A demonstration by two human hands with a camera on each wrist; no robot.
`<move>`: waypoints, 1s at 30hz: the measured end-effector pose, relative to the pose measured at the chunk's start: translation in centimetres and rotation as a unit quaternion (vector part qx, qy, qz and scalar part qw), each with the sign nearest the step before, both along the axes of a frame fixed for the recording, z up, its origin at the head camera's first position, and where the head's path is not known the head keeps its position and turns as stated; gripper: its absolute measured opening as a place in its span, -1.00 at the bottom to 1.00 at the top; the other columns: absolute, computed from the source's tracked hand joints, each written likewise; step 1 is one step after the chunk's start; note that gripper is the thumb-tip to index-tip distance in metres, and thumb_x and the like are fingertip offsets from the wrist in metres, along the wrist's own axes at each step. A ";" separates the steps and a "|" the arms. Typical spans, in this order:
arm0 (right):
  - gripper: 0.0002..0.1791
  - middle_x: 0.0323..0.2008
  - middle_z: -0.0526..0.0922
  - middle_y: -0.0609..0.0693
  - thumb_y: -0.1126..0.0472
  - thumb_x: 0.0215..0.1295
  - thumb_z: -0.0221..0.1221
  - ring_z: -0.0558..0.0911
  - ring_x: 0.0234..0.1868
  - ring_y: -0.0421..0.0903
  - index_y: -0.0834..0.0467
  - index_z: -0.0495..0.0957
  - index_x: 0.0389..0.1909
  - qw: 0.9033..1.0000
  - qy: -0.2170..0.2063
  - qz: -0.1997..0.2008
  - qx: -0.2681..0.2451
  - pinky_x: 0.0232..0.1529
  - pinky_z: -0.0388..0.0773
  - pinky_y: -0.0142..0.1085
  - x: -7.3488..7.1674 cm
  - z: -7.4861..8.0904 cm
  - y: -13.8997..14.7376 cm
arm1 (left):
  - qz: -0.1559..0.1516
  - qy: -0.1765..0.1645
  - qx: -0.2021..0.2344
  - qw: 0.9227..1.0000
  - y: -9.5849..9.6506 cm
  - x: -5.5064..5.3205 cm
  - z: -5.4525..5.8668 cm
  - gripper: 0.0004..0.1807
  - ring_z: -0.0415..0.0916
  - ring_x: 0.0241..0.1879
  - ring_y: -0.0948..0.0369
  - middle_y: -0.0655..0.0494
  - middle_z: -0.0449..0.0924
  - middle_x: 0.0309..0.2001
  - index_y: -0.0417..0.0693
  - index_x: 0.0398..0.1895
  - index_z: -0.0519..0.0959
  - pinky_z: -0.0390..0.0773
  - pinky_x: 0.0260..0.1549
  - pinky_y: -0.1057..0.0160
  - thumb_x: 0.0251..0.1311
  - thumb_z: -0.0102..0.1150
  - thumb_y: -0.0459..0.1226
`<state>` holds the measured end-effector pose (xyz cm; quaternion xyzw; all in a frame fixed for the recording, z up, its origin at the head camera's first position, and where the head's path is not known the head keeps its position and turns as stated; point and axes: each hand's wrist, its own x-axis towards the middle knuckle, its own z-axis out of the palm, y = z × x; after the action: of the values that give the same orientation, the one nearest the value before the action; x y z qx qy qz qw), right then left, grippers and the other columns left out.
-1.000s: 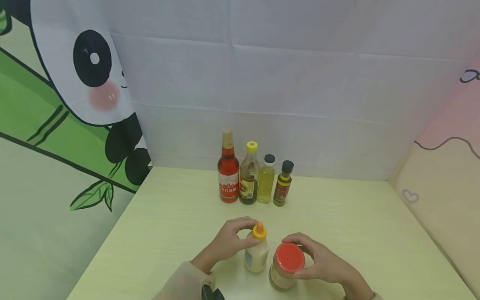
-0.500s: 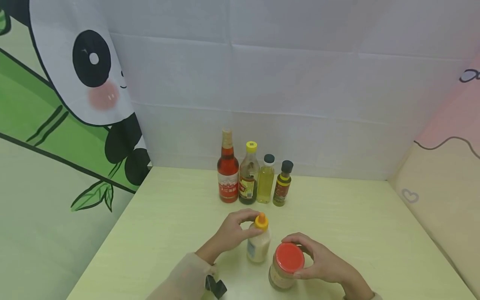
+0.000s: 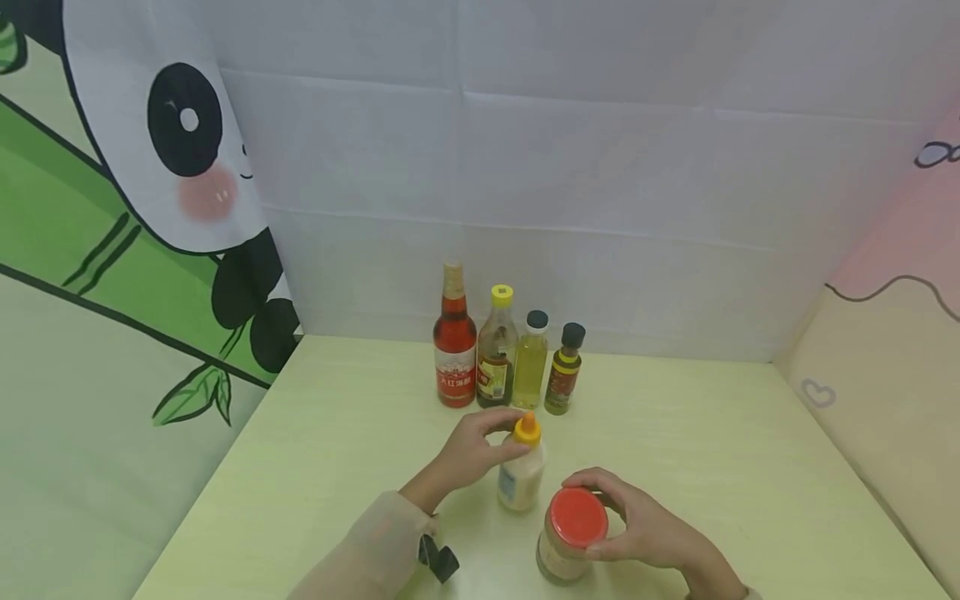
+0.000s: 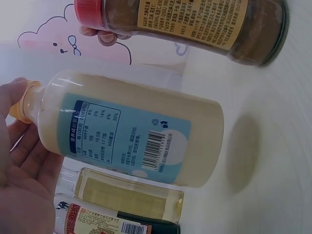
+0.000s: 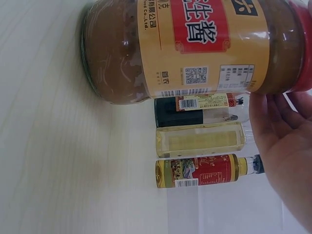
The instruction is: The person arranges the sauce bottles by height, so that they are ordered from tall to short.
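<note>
My left hand [image 3: 472,446] holds a squeeze bottle [image 3: 521,482] of pale cream sauce by its yellow-orange cap, thumb and fingers at the neck. In the left wrist view the bottle's blue label [image 4: 127,139] shows, and its base is apart from its shadow, so it is slightly off the table. With my right hand [image 3: 643,523] I grip a peanut butter jar [image 3: 558,557] just under its red lid [image 3: 578,517]. Brown paste fills the jar, and a tan and red label [image 5: 202,44] faces the right wrist camera. Whether the jar touches the table is unclear.
Along the back of the pale table [image 3: 675,433] stand a red vinegar bottle [image 3: 455,358], a yellow-capped dark bottle [image 3: 497,354], a clear bottle of yellow oil [image 3: 531,367] and a small olive oil bottle [image 3: 563,379]. A white cloth [image 3: 562,167] hangs behind them.
My left hand has carried the squeeze bottle away from me, toward the back row and slightly right. The right hand and the jar have stayed in place.
</note>
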<state>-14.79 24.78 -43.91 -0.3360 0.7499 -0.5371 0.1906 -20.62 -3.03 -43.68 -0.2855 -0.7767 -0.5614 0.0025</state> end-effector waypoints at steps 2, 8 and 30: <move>-0.39 0.15 0.48 0.05 0.29 0.20 0.32 0.42 0.19 -0.06 0.18 0.34 0.27 1.000 -0.001 0.001 -0.003 0.22 0.34 -0.15 0.0 0.0 0.0 | 0.001 -0.002 -0.001 1.000 0.1 -0.2 -0.1 -0.58 0.51 0.07 0.14 0.12 0.61 0.05 -0.14 0.13 0.59 0.48 0.07 0.11 0.22 0.32 -0.21; -0.39 0.15 0.47 0.06 0.29 0.19 0.32 0.41 0.19 -0.08 0.14 0.35 0.26 1.000 -0.009 -0.001 -0.008 0.21 0.34 -0.17 0.2 0.1 0.0 | -0.010 0.007 0.004 1.000 0.4 -0.7 0.0 -0.56 0.52 0.07 0.13 0.09 0.60 0.06 -0.17 0.15 0.57 0.49 0.06 0.13 0.22 0.31 -0.23; -0.38 0.16 0.48 0.04 0.27 0.19 0.33 0.41 0.19 -0.08 0.13 0.35 0.27 1.000 -0.004 -0.006 -0.006 0.21 0.33 -0.13 0.2 0.0 0.0 | -0.006 -0.028 -0.025 0.999 2.9 -3.3 0.1 -0.55 0.49 0.11 0.12 0.10 0.56 0.13 -0.10 0.17 0.57 0.45 0.10 -0.04 0.25 0.30 -0.14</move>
<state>-14.57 24.82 -43.94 -0.3305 0.7478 -0.5442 0.1882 -23.96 -0.12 -43.54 -0.2740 -0.7888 -0.5495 -0.0298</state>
